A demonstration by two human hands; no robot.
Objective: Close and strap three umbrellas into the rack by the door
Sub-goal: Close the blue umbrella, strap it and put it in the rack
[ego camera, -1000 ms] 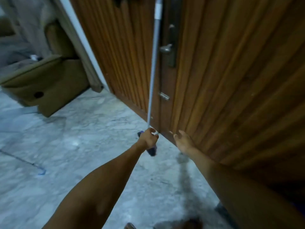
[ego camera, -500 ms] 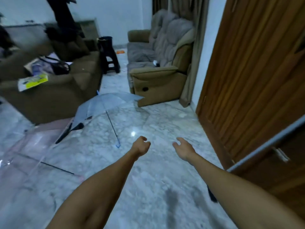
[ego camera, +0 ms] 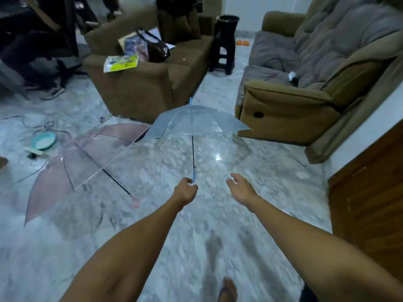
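A clear blue-tinted umbrella (ego camera: 196, 120) stands open on the marble floor, its black shaft running toward me to a blue handle. My left hand (ego camera: 185, 191) has its fingers curled around the end of that handle. My right hand (ego camera: 241, 188) hovers beside it, fingers loosely spread, holding nothing. To the left, a clear pink umbrella (ego camera: 87, 158) lies open on its side with a pink handle tip. No rack is in view.
A brown armchair (ego camera: 148, 83) with bags and papers stands behind the umbrellas, and a recliner sofa (ego camera: 294, 101) to the right. The wooden door (ego camera: 370, 203) is at the right edge. A teal bowl (ego camera: 43, 141) and cables lie at the left. My sandalled foot (ego camera: 227, 289) is below.
The view swung from the door to the room. My left hand let go of the closed umbrella at the door and now grips the blue umbrella's handle.
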